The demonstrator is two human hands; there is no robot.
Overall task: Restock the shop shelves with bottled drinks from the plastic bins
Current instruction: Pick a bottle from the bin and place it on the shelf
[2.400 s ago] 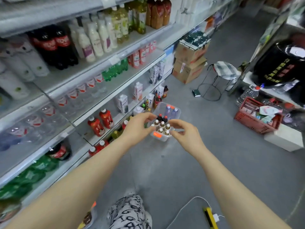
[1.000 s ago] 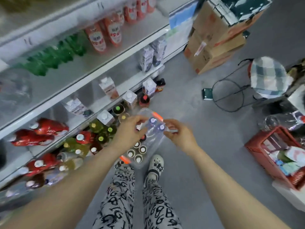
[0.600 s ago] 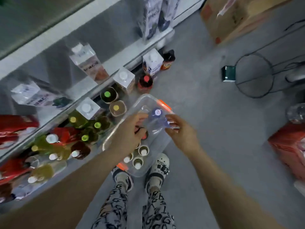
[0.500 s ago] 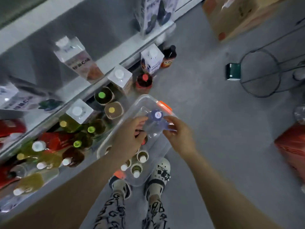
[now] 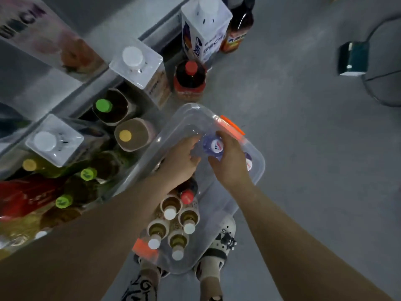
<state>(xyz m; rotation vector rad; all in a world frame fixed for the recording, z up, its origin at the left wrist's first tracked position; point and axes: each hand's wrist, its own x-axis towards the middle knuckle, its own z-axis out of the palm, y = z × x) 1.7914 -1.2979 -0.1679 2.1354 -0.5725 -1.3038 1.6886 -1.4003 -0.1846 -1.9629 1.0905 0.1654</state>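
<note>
A clear plastic bin [image 5: 258, 170] with orange latches [image 5: 232, 128] stands on the floor beside the bottom shelf. Inside it are several white-capped bottles [image 5: 170, 210], a red-capped bottle [image 5: 187, 195] and purple-capped bottles. My left hand [image 5: 180, 161] and my right hand [image 5: 230, 161] both reach into the bin and close around one purple-capped bottle [image 5: 213, 146] from either side. A second purple cap [image 5: 248, 162] shows just right of my right hand.
The bottom shelf on the left holds bottles with green and yellow caps [image 5: 103, 105] and white-capped cartons [image 5: 135, 59]. A red-capped dark bottle [image 5: 190, 78] and a carton [image 5: 205, 29] stand on the floor beyond the bin. My feet [image 5: 217, 246] are under the bin's near end.
I have bent down from standing towards the bin on the floor. Both hands have come down into the bin and closed around the purple-capped bottle.
</note>
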